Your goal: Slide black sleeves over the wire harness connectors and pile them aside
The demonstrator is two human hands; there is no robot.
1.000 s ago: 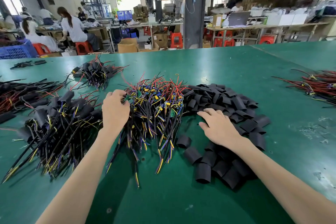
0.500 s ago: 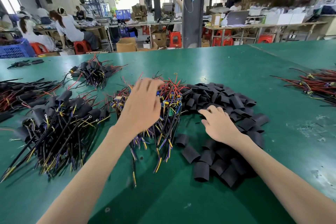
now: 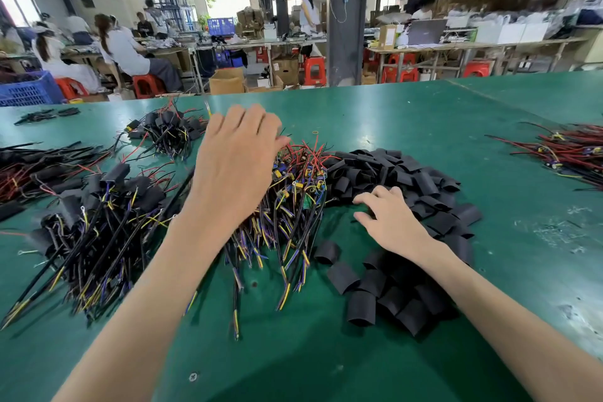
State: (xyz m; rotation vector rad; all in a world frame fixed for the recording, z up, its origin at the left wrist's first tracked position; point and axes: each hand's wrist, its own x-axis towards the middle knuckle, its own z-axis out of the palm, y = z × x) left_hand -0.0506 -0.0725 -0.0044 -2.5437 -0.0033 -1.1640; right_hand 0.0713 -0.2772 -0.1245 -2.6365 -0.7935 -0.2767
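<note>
Black sleeves (image 3: 421, 180) under right hand (image 3: 393, 223)

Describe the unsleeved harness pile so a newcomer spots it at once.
On the green table, near side, three heaps sit side by side. The unsleeved harness pile is the middle one, partly under the left hand, between the sleeved harnesses at left and the loose black sleeves at right. Unlike both, its far ends show bare blue and yellow connectors, not black sleeves.

green table top (image 3: 408, 121), matte black sleeves (image 3: 404, 179), unsleeved harnesses (image 3: 293, 192) with red, yellow, blue, purple and black wires, blue-yellow connectors (image 3: 287, 173), red stools (image 3: 313, 70), blue crate (image 3: 27, 88), brown cartons (image 3: 226, 80)
</note>
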